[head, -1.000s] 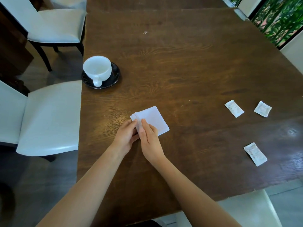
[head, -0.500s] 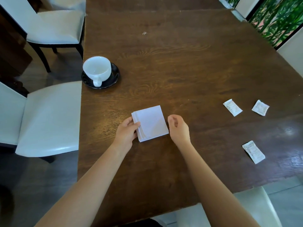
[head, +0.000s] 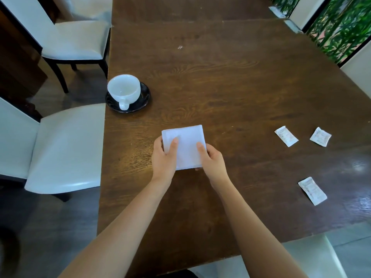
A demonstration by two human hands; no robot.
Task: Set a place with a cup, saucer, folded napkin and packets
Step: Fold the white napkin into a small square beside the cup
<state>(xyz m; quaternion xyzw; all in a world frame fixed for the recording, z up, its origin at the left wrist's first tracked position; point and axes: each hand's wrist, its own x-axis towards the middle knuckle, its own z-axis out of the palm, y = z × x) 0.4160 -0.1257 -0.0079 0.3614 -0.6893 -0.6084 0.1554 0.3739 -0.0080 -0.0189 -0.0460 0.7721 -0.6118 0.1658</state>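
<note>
I have both hands on the white folded napkin [head: 183,146], which lies directly ahead of me near the front-left part of the dark brown wooden table [head: 220,77]. My left hand [head: 163,157] pinches its left edge, thumb on top and fingers curled round the side. My right hand [head: 211,159] pinches the near right corner the same way. The hands are apart, with the napkin spanning the gap between them. I cannot tell whether the cloth is flat on the table or slightly lifted.

The napkin is close to square, its slightly longer side running away from me and leaning a little to the right. The white ceramic cup [head: 123,90] stands on the round black saucer [head: 145,95], farther away and to the left, near the table's left edge, handle pointing toward me. That puts the setting on my left hand's side, so I judge the napkin needs to travel forward and left to sit beside the saucer. The three small white paper packets [head: 286,136] lie well apart to the right, nearer my right hand, which would be the one to fetch them afterwards.
</note>
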